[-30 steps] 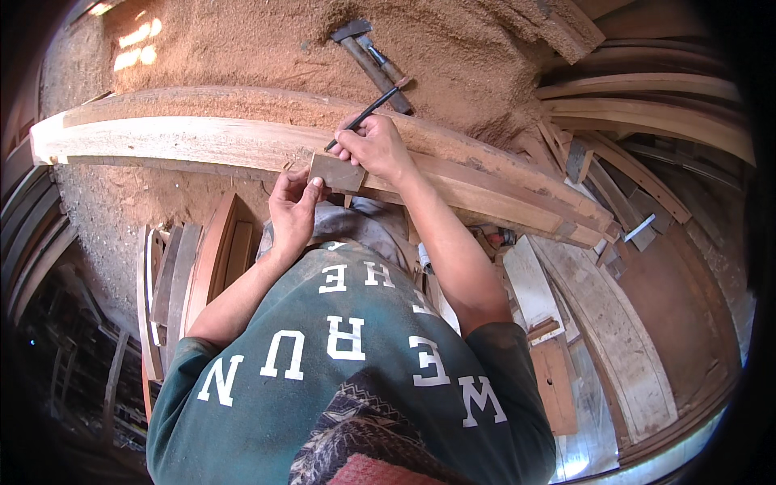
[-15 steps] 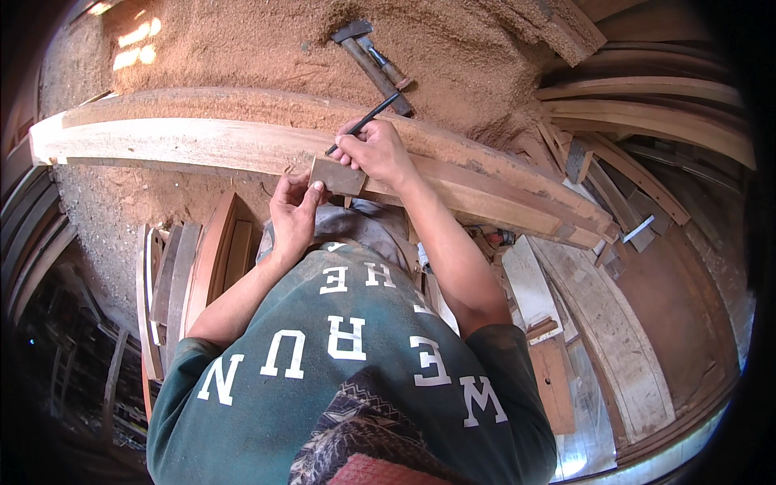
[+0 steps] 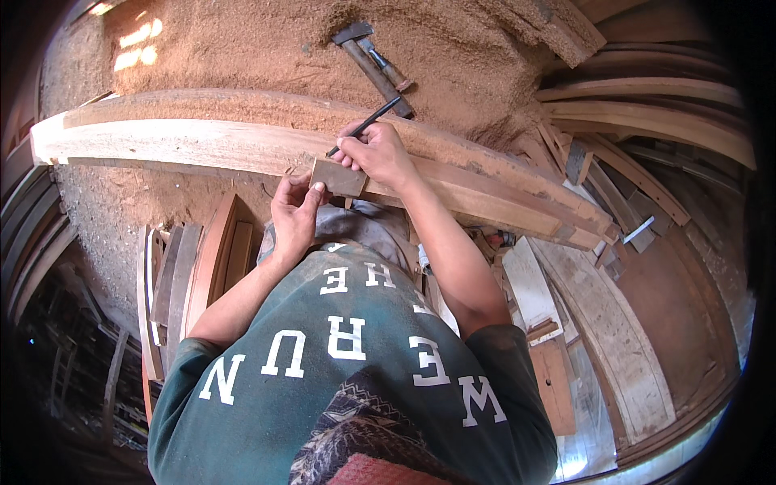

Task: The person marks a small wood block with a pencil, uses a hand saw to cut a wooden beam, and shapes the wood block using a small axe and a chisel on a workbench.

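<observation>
A long pale wooden beam (image 3: 186, 145) lies across the view in front of me. My left hand (image 3: 295, 214) presses a small flat brown block (image 3: 338, 178) against the near edge of the beam. My right hand (image 3: 380, 153) is closed around a thin dark pencil (image 3: 368, 123), with its tip down on the beam just beside the block. Both forearms rise from my green shirt below.
Sawdust (image 3: 242, 56) covers the ground beyond the beam, with a hammer-like tool (image 3: 372, 61) lying in it. Curved wooden planks (image 3: 647, 121) are stacked at the right, and more boards (image 3: 186, 275) lean at the lower left.
My right hand and the pencil have shifted slightly along the beam; the left hand keeps the block in place.
</observation>
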The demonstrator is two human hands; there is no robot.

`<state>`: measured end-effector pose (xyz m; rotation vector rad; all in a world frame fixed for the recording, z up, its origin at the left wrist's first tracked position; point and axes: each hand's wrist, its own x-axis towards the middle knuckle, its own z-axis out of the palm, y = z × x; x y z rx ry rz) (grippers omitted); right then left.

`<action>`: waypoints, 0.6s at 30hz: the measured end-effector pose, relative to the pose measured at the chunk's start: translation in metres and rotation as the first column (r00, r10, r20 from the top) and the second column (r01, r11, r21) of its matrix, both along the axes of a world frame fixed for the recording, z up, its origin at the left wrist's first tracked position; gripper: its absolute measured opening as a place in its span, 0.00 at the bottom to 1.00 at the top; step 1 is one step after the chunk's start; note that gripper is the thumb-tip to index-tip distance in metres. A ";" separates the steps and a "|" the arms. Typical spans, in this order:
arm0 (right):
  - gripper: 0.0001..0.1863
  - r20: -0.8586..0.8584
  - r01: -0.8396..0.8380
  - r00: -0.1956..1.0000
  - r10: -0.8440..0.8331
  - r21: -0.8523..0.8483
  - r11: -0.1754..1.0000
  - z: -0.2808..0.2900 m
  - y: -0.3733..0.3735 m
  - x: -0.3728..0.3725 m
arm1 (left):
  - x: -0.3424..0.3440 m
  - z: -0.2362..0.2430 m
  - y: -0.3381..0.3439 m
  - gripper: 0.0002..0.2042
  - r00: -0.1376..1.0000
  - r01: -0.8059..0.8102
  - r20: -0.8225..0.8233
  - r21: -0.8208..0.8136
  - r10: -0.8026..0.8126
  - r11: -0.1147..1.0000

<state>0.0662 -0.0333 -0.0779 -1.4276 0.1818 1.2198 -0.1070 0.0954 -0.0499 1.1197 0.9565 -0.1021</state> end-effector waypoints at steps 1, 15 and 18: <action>0.10 0.003 -0.004 1.000 0.004 -0.005 1.000 0.002 0.000 0.001 | 0.000 0.000 -0.001 0.09 1.000 0.005 -0.007 0.008 -0.004 1.000; 0.12 0.418 -0.009 0.908 0.021 -0.032 0.999 0.097 -0.008 -0.029 | 0.016 0.047 0.035 0.16 0.999 -0.051 -0.011 -0.343 0.050 0.938; 0.12 0.682 0.034 0.732 -0.013 -0.017 0.999 0.132 0.000 -0.046 | 0.037 0.077 0.036 0.26 0.995 0.036 0.094 -0.564 0.021 0.825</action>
